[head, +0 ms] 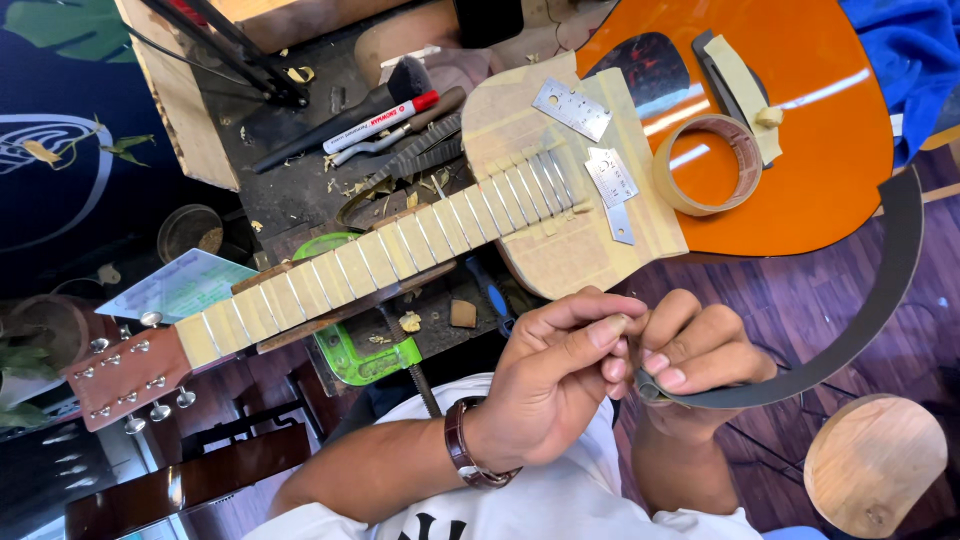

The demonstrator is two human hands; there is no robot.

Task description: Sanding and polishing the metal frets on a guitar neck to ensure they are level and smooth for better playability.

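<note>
Head view: the landmark is the glossy orange acoustic guitar (800, 120), lying across a cluttered workbench (300, 170) with its neck (400, 250) and upper body wrapped in matte tan masking tape, only the thin metal frets left bare. Just below the guitar's body, the left hand (550, 385), with a brown leather-strapped watch at the wrist, and the right hand (700, 350) meet. Both pinch one end of a long, dark grey, flexible strip (880, 300), fingers closed tight on it; the strip arcs upward past the guitar's lower edge. On the guitar's top rest a roll of tan tape (708, 165) and two flat steel rulers (572, 108). A round wooden stool seat (875, 465) sits below the strip.
</note>
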